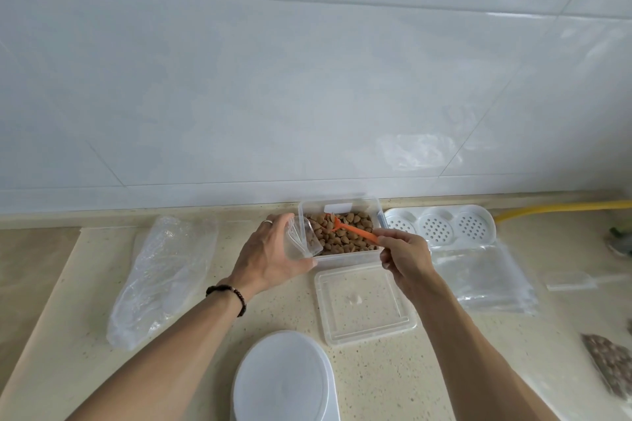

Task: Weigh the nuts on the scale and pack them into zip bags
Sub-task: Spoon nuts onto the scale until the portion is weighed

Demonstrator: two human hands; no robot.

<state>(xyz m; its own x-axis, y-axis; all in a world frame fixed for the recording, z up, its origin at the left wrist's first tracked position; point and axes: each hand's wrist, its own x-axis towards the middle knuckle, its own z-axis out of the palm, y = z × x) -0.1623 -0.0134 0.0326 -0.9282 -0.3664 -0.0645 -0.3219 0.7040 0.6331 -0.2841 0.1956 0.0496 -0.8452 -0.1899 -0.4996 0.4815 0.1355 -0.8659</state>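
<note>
At the back of the speckled beige table (393,379), a clear rectangular plastic tub (342,258) holds brown, pointed-oval nuts (345,238). The left hand (270,258) grips a small clear plastic cup (302,238) tilted at the tub's left edge. The right hand (405,254) pinches a thin orange plastic scoop (355,229) whose head rests among the nuts.

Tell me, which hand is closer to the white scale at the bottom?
Left, though only slightly. The left hand, holding a small clear plastic cup, is above the round white plastic scale. The right hand, holding an orange plastic spoon, is farther up and right.
</note>
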